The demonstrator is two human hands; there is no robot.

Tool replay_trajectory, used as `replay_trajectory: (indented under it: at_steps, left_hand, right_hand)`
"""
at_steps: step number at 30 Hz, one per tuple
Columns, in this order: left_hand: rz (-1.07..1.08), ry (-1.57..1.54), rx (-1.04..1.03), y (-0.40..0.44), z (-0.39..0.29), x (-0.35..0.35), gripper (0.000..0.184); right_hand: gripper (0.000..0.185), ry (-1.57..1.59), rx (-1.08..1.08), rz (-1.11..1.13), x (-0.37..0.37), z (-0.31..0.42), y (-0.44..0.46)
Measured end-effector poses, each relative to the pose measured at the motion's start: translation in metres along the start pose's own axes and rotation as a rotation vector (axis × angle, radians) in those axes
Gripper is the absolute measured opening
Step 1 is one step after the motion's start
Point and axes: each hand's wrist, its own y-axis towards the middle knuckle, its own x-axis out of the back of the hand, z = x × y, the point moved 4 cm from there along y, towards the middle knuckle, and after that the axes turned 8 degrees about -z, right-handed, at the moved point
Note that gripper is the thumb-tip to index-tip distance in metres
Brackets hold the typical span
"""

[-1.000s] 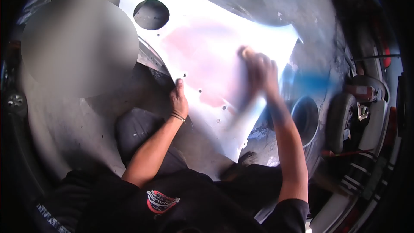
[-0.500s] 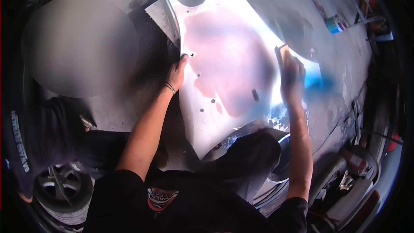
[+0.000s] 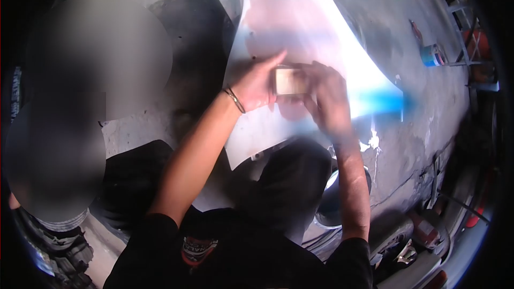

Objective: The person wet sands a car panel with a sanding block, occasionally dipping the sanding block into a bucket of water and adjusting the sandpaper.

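In front of me, both hands meet at a small sanding block (image 3: 289, 82) with a beige face and dark edges. My left hand (image 3: 256, 83) is closed at its left end, thumb pointing up. My right hand (image 3: 327, 93), slightly blurred, grips the other end. Behind and beneath them is a white car body panel (image 3: 250, 128) with pinkish patches and a round hole near its top. Whether the block touches the panel, I cannot tell.
A bucket (image 3: 342, 198) stands by my right forearm. Farther right are a blue-and-white can (image 3: 431, 55), a metal rack (image 3: 465, 8) and car parts (image 3: 423, 230). Another person in dark clothing (image 3: 131, 182) is close on my left.
My right hand has brought the block from the panel's right edge to the middle. My left hand has left the panel's left edge and joined it. The view has shifted.
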Motion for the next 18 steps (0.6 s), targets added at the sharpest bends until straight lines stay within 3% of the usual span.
replay_trajectory:
  at_steps: [2,4,6,7,8,10,13,15,16,18]
  left_hand:
    - [-0.100,0.053,-0.137,0.005,0.017,0.006,0.053]
    - [0.011,-0.089,-0.045,0.014,0.036,0.003,0.054]
    - [0.005,-0.166,-0.046,0.018,0.045,0.000,0.055]
    - [0.002,-0.240,-0.062,0.019,0.047,-0.002,0.056]
    - [0.000,-0.234,-0.050,0.020,0.048,-0.005,0.056]
    - [0.036,-0.403,-0.086,0.020,0.042,-0.012,0.058]
    - [0.068,-0.426,-0.097,0.021,0.044,-0.019,0.062]
    - [0.080,-0.433,-0.107,0.021,0.041,-0.017,0.058]
    - [0.069,-0.422,-0.131,0.016,0.036,-0.013,0.058]
    - [-0.141,-0.170,-0.251,0.019,0.033,-0.001,0.052]
  right_hand:
    - [0.043,-0.089,-0.130,-0.084,0.018,0.003,-0.018]
    - [0.033,-0.114,-0.391,-0.127,0.049,-0.006,-0.068]
    - [0.020,-0.153,-0.695,-0.148,0.074,-0.024,-0.149]
    - [0.012,-0.208,-0.750,-0.132,0.083,-0.023,-0.181]
    - [0.012,-0.209,-0.762,-0.137,0.089,-0.026,-0.212]
    - [0.020,-0.424,-0.548,0.069,0.086,-0.029,-0.260]
    - [0.025,-0.560,-0.535,0.057,0.077,-0.054,-0.278]
    - [0.031,-0.605,-0.636,-0.102,0.093,-0.074,-0.293]
    - [0.041,-0.773,-1.029,-0.238,0.123,-0.104,-0.336]
    - [0.053,-0.889,-1.258,-0.375,0.160,-0.118,-0.382]
